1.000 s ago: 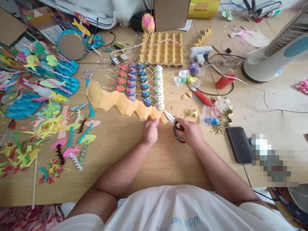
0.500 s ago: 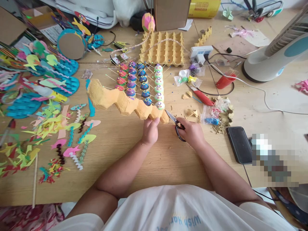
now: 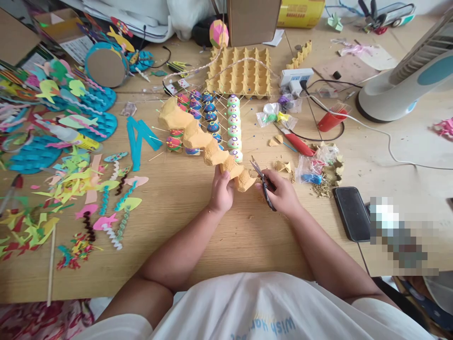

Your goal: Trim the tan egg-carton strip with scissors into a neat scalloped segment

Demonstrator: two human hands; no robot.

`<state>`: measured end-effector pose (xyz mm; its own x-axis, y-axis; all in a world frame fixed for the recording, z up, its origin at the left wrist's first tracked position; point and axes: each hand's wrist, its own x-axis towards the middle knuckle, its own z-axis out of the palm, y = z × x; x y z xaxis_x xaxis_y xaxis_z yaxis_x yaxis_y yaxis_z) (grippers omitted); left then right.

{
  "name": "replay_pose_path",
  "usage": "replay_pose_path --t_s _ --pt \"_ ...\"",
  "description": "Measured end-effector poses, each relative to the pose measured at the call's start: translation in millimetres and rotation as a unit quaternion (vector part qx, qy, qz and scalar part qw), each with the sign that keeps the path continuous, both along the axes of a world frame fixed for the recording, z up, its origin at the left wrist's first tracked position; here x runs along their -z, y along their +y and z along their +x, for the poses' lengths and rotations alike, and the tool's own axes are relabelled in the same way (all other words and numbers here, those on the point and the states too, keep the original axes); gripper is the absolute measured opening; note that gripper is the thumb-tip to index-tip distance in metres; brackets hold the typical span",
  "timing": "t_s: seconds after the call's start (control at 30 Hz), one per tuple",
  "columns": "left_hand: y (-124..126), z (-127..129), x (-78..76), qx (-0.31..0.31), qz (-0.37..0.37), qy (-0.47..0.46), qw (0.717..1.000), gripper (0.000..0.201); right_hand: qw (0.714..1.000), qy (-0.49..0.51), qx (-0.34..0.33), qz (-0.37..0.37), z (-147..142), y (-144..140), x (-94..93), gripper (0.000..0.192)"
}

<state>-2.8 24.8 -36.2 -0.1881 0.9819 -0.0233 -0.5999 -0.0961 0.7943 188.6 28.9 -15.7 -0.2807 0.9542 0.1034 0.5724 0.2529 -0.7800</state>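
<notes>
My left hand [image 3: 222,192] grips a strip of tan egg-carton cups [image 3: 214,151] near its lower right end, the strip slanting up to the left. My right hand [image 3: 283,191] is closed round the dark handles of a pair of scissors [image 3: 264,179]. The scissors' blades point up and left, close beside the strip's right end. Behind the strip stand rows of painted egg-carton cups stuck with pins: a white-and-green row [image 3: 234,125], a blue row [image 3: 212,118], and purple and red ones that the strip partly covers.
An uncut egg tray [image 3: 240,71] lies at the back. Blue paper strips [image 3: 136,141] and paper scraps [image 3: 74,174] are on the left. To the right are a red-handled knife [image 3: 299,143], bagged clay [image 3: 311,172], carton trimmings [image 3: 283,166], a phone [image 3: 352,212] and a fan [image 3: 399,80].
The carton strip has swung to a steeper slant, its left end moving right and up, uncovering blue paper strips. The scissors have shifted slightly right, away from the strip's edge.
</notes>
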Motion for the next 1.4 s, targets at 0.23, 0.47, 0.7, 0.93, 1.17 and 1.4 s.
replay_pose_path --t_s 0.23,0.47,0.7,0.93,1.17,1.4 --pt "1.7 2.0 -10.9 -0.007 -0.034 -0.020 0.999 0.057 0.993 0.020 -0.104 0.055 4.1 5.8 5.5 0.035" --pt "1.2 2.8 -18.6 0.015 -0.062 -0.061 0.996 0.051 0.992 0.024 -0.110 0.050 0.5 2.8 7.1 0.031" --pt "-1.1 2.4 -20.9 0.047 -0.062 -0.083 0.993 0.049 0.991 0.043 -0.121 0.043 -2.6 -0.1 1.1 0.027" --pt "-4.0 0.7 -16.3 0.089 -0.058 -0.069 0.992 0.055 0.989 0.064 -0.129 0.030 -3.2 -2.1 0.1 0.025" --pt "-5.3 2.2 -12.1 0.106 -0.049 -0.058 0.991 0.062 0.991 0.023 -0.119 0.064 -3.1 -3.8 -1.3 0.025" --pt "-6.8 3.9 -12.9 0.105 -0.061 -0.053 0.991 0.062 0.991 0.025 -0.101 0.079 -3.5 -4.6 -1.2 0.027"
